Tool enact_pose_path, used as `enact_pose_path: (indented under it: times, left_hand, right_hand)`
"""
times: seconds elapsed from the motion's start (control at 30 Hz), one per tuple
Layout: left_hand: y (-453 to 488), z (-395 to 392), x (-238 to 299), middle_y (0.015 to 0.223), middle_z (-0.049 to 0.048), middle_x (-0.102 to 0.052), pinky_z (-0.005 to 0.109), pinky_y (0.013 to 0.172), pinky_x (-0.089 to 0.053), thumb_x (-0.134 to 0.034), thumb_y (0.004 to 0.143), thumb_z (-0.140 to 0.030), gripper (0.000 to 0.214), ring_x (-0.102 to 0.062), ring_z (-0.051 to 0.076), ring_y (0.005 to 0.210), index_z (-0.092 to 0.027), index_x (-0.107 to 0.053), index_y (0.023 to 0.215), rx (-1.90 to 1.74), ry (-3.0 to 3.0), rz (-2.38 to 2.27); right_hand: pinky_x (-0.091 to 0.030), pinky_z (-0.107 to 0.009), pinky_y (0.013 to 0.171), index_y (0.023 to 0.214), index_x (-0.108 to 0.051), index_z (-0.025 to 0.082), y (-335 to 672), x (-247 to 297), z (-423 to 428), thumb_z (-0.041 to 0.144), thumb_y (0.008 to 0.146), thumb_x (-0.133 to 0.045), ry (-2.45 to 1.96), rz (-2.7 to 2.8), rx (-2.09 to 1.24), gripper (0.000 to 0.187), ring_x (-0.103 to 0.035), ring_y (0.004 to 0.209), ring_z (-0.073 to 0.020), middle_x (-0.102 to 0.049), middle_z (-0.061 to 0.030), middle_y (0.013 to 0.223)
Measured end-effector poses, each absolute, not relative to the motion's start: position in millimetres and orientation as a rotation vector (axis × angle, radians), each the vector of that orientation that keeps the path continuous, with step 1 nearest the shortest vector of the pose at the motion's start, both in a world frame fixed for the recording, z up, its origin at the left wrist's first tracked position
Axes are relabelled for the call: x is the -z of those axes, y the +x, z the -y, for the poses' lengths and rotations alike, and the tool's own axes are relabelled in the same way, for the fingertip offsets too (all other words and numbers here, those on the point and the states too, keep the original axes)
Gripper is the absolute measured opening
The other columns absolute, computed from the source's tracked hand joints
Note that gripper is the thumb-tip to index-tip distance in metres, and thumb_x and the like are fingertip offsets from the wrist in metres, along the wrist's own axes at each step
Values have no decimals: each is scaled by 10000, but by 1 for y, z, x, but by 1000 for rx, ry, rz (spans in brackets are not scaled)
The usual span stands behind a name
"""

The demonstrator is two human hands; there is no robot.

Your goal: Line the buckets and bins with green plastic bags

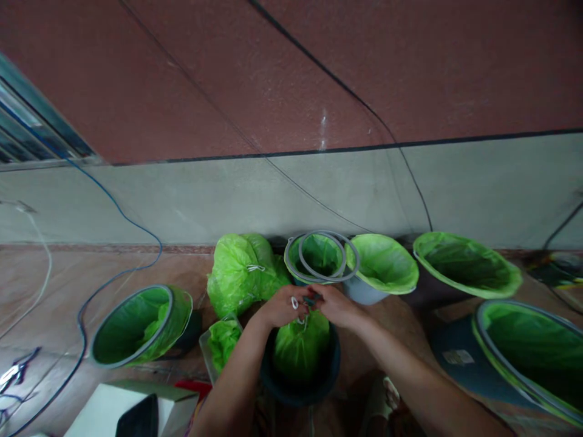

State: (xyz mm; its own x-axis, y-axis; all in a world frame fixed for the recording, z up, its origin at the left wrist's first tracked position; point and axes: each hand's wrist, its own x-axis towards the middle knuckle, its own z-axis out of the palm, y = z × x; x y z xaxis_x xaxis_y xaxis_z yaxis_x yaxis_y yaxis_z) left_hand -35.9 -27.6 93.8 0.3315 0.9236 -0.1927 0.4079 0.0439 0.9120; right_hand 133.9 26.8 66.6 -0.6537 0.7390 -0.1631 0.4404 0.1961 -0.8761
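A full green plastic bag (303, 352) sits inside a dark blue bin (300, 397) in front of me, its neck gathered at the top. My left hand (283, 308), with a white loop by its fingers, is closed on the gathered neck. From the other side my right hand (334, 305) pinches the same neck, its fingertips meeting those of the left. A pale tie (300, 320) shows just under the fingers. Exactly how the fingers grip the neck is partly hidden. Beyond my left hand lies another filled green bag (241, 267), tied with a white tie.
Green-lined bins stand around: one at left (170, 340), a pale one (382, 267), a dark one (464, 267) and a big blue one (478, 364). Grey rings (324, 279) rest over another bin. A white box (118, 413) carries a phone-like black object (139, 416). A blue cable (82, 325) crosses the floor.
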Motion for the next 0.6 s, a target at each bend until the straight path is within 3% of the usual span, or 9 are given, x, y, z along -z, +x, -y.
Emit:
enact_pose_path:
  times: [0.1, 0.2, 0.37, 0.43, 0.6]
  left_hand:
    - [-35, 27, -101, 771, 22, -702, 223, 699, -465, -487, 746, -117, 252, -632, 144, 731, -175, -690, 884, -541, 1796, -1324]
    - [-34, 28, -104, 835, 33, -713, 237, 752, -462, -443, 788, -116, 318, -649, 162, 806, -192, -688, 976, -540, 1900, -1448]
    - [-31, 31, -102, 941, 29, -709, 241, 821, -466, -439, 763, -73, 476, -654, 162, 874, -206, -591, 1194, -629, 1911, -1388]
    - [-30, 31, -100, 971, 37, -699, 240, 822, -470, -433, 781, -81, 448, -651, 157, 880, -195, -563, 1194, -667, 1892, -1373]
    - [-33, 31, -92, 1027, 70, -676, 275, 831, -483, -462, 802, -112, 391, -650, 175, 908, -162, -500, 1188, -681, 1880, -1426]
  right_hand:
    - [-422, -200, 510, 952, -619, 163, 124, -62, -23, 77, 722, -414, -1162, 1981, -1832, 320, -597, 603, -113, -694, -30, 787]
    - [-385, -171, 449, 1017, -577, 175, 119, -62, -16, 98, 747, -400, -1251, 1780, -2030, 332, -552, 493, -85, -674, -3, 685]
    - [-428, -183, 461, 1197, -481, 194, 122, -64, -12, 106, 767, -431, -1249, 1735, -1940, 442, -555, 480, -93, -645, 28, 649]
    - [-437, -191, 462, 1224, -475, 209, 124, -63, -14, 126, 778, -458, -1160, 1816, -1884, 454, -545, 471, -86, -648, 29, 694]
    - [-475, -219, 525, 894, -609, 175, 130, -55, -22, 220, 819, -495, -1088, 1951, -1878, 144, -590, 542, -97, -652, -9, 745]
